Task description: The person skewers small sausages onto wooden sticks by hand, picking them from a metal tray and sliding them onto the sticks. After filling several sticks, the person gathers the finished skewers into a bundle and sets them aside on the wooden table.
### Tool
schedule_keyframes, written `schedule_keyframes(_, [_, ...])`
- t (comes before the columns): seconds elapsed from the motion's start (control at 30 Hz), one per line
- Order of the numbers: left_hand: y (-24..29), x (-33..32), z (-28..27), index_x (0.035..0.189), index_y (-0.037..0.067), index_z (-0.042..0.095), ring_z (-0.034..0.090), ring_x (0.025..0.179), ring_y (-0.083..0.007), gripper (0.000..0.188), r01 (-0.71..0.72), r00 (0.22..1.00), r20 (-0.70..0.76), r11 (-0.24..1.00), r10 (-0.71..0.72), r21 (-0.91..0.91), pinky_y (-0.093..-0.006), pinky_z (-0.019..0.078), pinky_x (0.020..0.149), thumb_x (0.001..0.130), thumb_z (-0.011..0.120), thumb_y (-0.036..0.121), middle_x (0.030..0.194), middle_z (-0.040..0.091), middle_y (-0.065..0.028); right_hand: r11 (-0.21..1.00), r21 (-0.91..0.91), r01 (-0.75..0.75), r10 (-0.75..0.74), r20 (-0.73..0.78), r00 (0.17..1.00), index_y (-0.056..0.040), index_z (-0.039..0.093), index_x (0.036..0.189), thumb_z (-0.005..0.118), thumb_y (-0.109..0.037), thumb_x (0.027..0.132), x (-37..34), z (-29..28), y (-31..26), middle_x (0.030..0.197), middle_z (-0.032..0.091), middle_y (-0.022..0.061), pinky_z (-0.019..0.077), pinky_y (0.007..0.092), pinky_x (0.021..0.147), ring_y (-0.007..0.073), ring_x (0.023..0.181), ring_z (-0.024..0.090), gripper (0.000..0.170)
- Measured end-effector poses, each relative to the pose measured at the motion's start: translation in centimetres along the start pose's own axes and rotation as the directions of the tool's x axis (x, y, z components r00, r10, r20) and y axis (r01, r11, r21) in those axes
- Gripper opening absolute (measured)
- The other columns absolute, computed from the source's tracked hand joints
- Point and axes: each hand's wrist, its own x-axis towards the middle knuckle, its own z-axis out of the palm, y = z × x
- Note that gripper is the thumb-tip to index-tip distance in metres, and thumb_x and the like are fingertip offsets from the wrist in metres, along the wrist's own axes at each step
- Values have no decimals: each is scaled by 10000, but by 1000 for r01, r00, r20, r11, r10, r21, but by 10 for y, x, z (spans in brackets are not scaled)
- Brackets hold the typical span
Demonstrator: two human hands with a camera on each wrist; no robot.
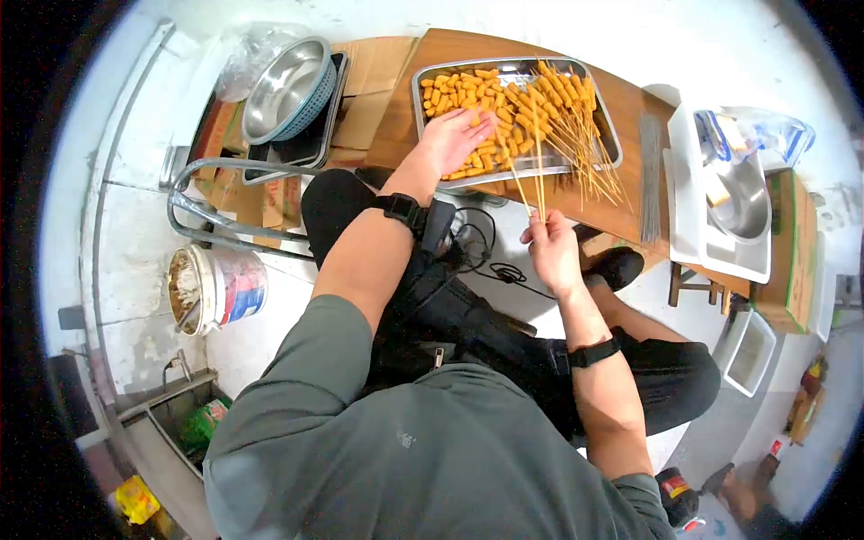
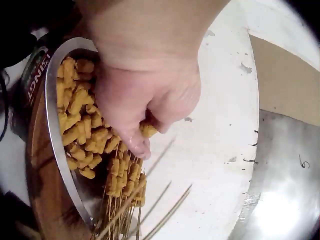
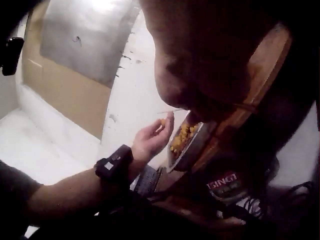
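Note:
My left hand (image 1: 454, 139) is over a metal tray (image 1: 615, 148) heaped with short orange-yellow food pieces (image 1: 450, 90). In the left wrist view, thumb and fingers of the left hand (image 2: 150, 100) pinch one food piece (image 2: 148, 130). Just in front of the tray, my right hand (image 1: 553, 247) grips a few thin bamboo skewers (image 1: 539, 184) near their lower ends, points toward the tray. Loaded skewers (image 1: 562, 90) lie on the tray's right side, bare ends sticking out over the rim. The right wrist view is dark, the right hand (image 3: 200, 65) a shadowed shape.
The tray stands on a wooden table (image 1: 396, 117). Right of it lie a bundle of thin sticks (image 1: 650, 180) and a white bin (image 1: 684, 207) with a steel bowl (image 1: 742, 202). At left are a metal-framed chair (image 1: 202, 202), stacked basins (image 1: 288, 90) and a bucket (image 1: 216, 288).

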Motion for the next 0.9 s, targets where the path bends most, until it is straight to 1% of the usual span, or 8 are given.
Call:
schedule_keyframes(0.17, [5, -2, 7, 1119, -62, 473, 529, 1186, -347, 214, 32, 999, -28, 999, -32, -5, -428, 443, 1038, 950, 523, 60, 1246, 525, -261, 995, -98, 25, -25, 10, 1000, -54, 556, 933, 515, -205, 978, -7, 3, 3, 666, 584, -7, 378, 228, 490, 63, 528, 451, 163])
schedule_keyframes(0.23, [5, 1, 6, 1105, -45, 485, 548, 1165, -339, 197, -22, 998, -60, 1000, 23, 5, -424, 458, 1019, 946, 534, 61, 1247, 533, -256, 995, -103, 4, -2, 15, 1000, 7, 577, 948, 506, -215, 973, -8, 1, 7, 716, 640, 89, 479, 315, 644, 159, 673, 599, 234])
schedule_keyframes(0.37, [8, 2, 4, 1089, -47, 495, 562, 1145, -339, 189, -78, 992, -99, 997, 79, 16, -426, 463, 1015, 941, 546, 59, 1226, 547, -250, 998, -46, -39, 40, 21, 999, 2, 580, 962, 508, -219, 972, -7, -2, 13, 713, 644, 86, 484, 316, 653, 171, 669, 609, 234])
schedule_keyframes(0.43, [8, -1, 7, 1092, -54, 501, 567, 1137, -342, 200, -91, 985, -143, 993, 101, 78, -432, 463, 1015, 932, 559, 51, 1210, 555, -246, 992, -116, -57, 59, 16, 998, -1, 582, 971, 513, -226, 971, -7, -4, 11, 715, 652, 85, 489, 314, 655, 174, 667, 617, 235])
schedule_keyframes(0.57, [10, -1, 7, 1137, -83, 479, 542, 1168, -358, 273, -91, 990, -94, 991, 101, 101, -430, 442, 1042, 923, 567, 62, 1221, 541, -253, 989, -141, -50, 52, 9, 999, -6, 585, 971, 519, -231, 969, -5, -4, 15, 715, 657, 83, 493, 315, 651, 174, 663, 623, 235])
schedule_keyframes(0.67, [17, 1, 3, 1178, -113, 450, 505, 1208, -376, 324, -6, 996, -89, 1000, 4, -26, -433, 411, 1073, 936, 527, 88, 1251, 512, -271, 990, -135, -45, 47, 14, 999, -10, 586, 970, 519, -233, 968, -4, -3, 17, 721, 662, 86, 495, 320, 646, 178, 665, 628, 233])
schedule_keyframes(0.73, [19, 1, -1, 1199, -110, 405, 501, 1209, -372, 325, 44, 999, -15, 989, -46, -138, -428, 433, 1040, 927, 503, 39, 1295, 461, -286, 989, -145, -40, 41, 2, 999, -10, 583, 963, 521, -232, 968, -4, -3, 19, 707, 654, 84, 490, 320, 637, 176, 651, 619, 231])
schedule_keyframes(0.9, [17, 3, -6, 1179, -111, 429, 527, 1179, -384, 289, -20, 1000, -1, 998, 20, -64, -450, 440, 1033, 941, 493, 39, 1247, 511, -279, 993, -119, -20, 21, 1, 1000, -9, 578, 940, 521, -237, 972, -7, -6, 13, 681, 634, 70, 478, 311, 620, 154, 632, 594, 237])
